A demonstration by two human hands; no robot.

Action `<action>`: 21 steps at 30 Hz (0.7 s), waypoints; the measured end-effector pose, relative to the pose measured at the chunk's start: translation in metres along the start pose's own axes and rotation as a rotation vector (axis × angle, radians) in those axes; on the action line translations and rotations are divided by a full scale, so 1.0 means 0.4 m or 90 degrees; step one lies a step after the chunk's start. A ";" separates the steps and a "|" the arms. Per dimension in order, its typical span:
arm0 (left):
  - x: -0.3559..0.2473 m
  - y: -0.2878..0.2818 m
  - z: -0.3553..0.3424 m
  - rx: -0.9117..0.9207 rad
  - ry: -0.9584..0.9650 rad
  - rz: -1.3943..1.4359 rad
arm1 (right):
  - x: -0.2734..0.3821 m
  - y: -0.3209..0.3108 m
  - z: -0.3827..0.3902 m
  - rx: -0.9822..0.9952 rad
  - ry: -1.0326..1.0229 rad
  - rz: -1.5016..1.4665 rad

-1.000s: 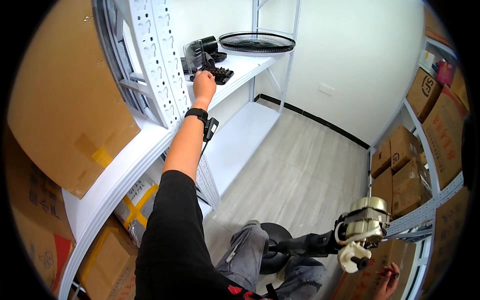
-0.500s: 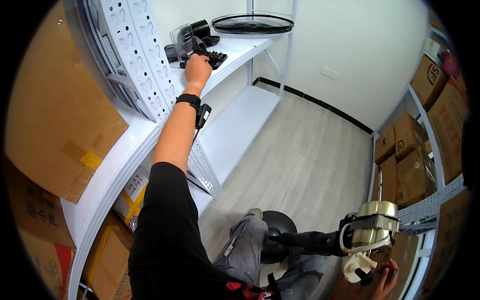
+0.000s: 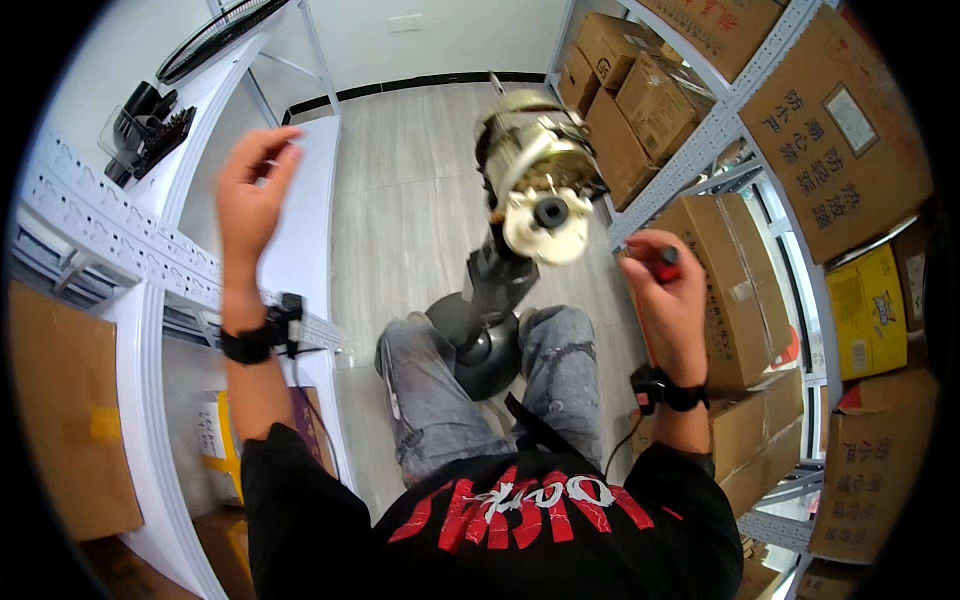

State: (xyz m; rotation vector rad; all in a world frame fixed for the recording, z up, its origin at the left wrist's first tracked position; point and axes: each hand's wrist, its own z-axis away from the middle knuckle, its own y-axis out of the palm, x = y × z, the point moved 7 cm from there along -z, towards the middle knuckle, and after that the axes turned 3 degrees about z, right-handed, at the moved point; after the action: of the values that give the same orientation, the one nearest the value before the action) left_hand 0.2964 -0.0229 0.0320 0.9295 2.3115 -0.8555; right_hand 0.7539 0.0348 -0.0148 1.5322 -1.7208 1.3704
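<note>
A standing fan's bare motor (image 3: 540, 150) rises in front of me on a dark pole, with a cream gear housing (image 3: 545, 225) and a black knob facing me. Its round black base (image 3: 480, 350) sits on the floor between my legs. Raised at the left of the fan, my left hand (image 3: 252, 195) has its fingers curled toward the thumb; blur hides what small thing lies in them. To the right of the motor, my right hand (image 3: 668, 300) is closed around a screwdriver (image 3: 667, 263), of which only the red and black handle end shows. Neither hand touches the fan.
On the left shelf (image 3: 215, 100) lie a black parts tray (image 3: 165, 145), other dark parts and a round wire fan guard (image 3: 215, 40). Cardboard boxes (image 3: 725, 285) fill the racks on the right. A yellow package (image 3: 868, 310) stands among them. Another carton (image 3: 70, 410) is at near left.
My left hand has left the parts tray on the shelf and come back toward the fan. My view has swung right, and my right hand is now beside the motor, still holding the screwdriver.
</note>
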 end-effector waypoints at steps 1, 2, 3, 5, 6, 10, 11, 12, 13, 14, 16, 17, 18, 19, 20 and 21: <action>-0.005 0.071 0.052 0.031 -0.033 0.086 | 0.018 0.026 0.008 0.028 -0.028 0.005; -0.037 0.139 0.106 0.063 -0.078 0.120 | 0.032 0.044 0.021 0.043 -0.006 0.021; -0.076 0.196 0.160 0.087 -0.121 0.147 | 0.054 0.066 0.026 0.063 0.009 0.031; -0.154 0.269 0.222 0.089 -0.140 0.226 | 0.107 0.091 0.012 0.069 -0.018 0.040; -0.192 0.288 0.238 0.073 -0.130 0.259 | 0.133 0.099 0.007 0.059 -0.051 0.037; -0.302 0.341 0.235 0.003 -0.076 0.354 | 0.188 0.116 -0.019 0.042 -0.149 0.071; -0.316 0.349 0.234 -0.007 -0.071 0.341 | 0.205 0.120 -0.022 0.040 -0.183 0.080; -0.324 0.351 0.232 -0.015 -0.065 0.320 | 0.218 0.124 -0.021 0.049 -0.153 0.121; -0.328 0.352 0.231 -0.024 -0.060 0.300 | 0.226 0.129 -0.020 0.047 -0.167 0.122; -0.323 0.355 0.235 -0.039 -0.054 0.290 | 0.230 0.133 -0.021 0.044 -0.180 0.123; -0.334 0.356 0.240 -0.048 -0.053 0.295 | 0.231 0.131 -0.020 0.031 -0.208 0.133; -0.339 0.356 0.239 -0.052 -0.052 0.298 | 0.230 0.130 -0.022 0.035 -0.205 0.122; -0.338 0.358 0.242 -0.053 -0.051 0.297 | 0.228 0.130 -0.021 0.042 -0.200 0.115; -0.343 0.357 0.241 -0.048 -0.047 0.293 | 0.226 0.130 -0.021 0.048 -0.195 0.108; -0.346 0.356 0.238 -0.043 -0.043 0.289 | 0.230 0.125 -0.022 0.045 -0.205 0.096; -0.345 0.356 0.239 -0.039 -0.044 0.287 | 0.229 0.123 -0.020 0.049 -0.203 0.096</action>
State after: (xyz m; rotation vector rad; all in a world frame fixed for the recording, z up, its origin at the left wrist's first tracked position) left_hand 0.5102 -0.0674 0.0041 1.3022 1.9437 -0.6092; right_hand 0.6810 -0.0066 0.0471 1.7735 -2.0306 1.3342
